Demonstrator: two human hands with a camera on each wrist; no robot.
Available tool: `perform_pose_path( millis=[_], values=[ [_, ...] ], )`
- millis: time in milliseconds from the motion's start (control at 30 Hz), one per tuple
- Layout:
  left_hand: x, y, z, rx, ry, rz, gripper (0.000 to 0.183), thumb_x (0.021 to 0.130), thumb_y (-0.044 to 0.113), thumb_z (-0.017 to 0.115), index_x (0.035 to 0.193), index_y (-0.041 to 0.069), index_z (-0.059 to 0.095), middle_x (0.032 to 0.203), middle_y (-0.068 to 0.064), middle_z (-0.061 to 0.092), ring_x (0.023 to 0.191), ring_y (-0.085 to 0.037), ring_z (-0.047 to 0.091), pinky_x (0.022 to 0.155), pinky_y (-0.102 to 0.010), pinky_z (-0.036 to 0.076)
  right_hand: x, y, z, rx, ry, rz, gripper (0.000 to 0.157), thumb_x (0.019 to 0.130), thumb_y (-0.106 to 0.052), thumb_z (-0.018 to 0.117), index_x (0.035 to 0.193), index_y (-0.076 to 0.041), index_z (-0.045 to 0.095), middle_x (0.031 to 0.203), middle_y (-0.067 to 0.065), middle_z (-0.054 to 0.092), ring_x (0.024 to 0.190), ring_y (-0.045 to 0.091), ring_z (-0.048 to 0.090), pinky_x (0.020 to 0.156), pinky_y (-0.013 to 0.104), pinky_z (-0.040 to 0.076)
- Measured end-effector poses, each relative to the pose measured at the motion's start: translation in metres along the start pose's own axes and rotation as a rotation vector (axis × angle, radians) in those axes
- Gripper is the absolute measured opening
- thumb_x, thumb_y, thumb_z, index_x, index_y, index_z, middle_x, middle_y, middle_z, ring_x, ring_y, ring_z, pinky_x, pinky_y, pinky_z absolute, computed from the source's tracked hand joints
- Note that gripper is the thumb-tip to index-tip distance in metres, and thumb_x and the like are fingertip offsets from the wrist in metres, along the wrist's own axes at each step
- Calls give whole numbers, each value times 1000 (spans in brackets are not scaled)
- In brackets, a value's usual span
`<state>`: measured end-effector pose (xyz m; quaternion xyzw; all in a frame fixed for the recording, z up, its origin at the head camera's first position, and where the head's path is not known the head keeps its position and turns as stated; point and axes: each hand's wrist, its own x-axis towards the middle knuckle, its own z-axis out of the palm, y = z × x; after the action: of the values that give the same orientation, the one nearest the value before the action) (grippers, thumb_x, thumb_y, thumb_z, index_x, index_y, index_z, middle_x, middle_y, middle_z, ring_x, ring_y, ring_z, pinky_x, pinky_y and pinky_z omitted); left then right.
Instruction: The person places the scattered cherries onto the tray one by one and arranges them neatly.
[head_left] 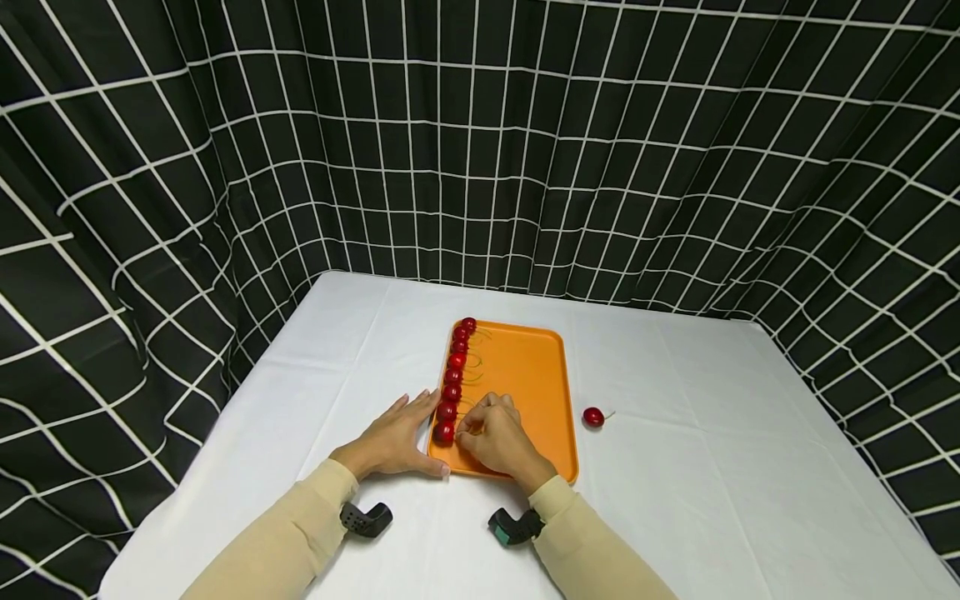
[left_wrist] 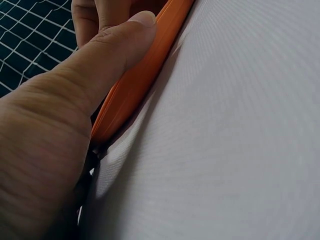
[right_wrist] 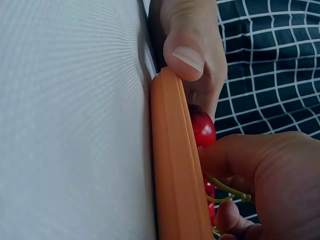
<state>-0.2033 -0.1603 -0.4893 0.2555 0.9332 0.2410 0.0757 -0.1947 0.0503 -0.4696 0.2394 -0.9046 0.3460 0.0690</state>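
Observation:
An orange tray (head_left: 525,358) lies on the table with a row of red cherries (head_left: 453,376) along its left side, their green stems pointing right. My left hand (head_left: 401,433) rests at the tray's near left corner, fingers spread along the left side and thumb on the near rim. Over the tray, the right hand (head_left: 495,433) has its thumb and fingertips drawn together at the stem side of the nearest cherry (right_wrist: 202,127). That cherry's stem is hidden by the fingers. A neighbouring stem (right_wrist: 227,189) shows beside the right thumb.
A single cherry (head_left: 593,417) with its stem lies on the white tablecloth (head_left: 675,467), right of the tray. Black curtains (head_left: 480,150) with a white grid stand behind the table and on both sides. Each wrist wears a black device (head_left: 366,520).

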Motion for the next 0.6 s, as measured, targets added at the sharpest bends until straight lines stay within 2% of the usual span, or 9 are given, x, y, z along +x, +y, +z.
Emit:
perform_pose_path(
  millis=[600],
  values=[
    [1,-1,1,5,-8,-1,128,61,77,70,153,4,20,157,-8,19,144,-17,13,117,-37,2,-2,4,2,35,-8,6,12,77,-13,78,71,-20,70,80,-9,53,79,16,41,70,34,34]
  ],
)
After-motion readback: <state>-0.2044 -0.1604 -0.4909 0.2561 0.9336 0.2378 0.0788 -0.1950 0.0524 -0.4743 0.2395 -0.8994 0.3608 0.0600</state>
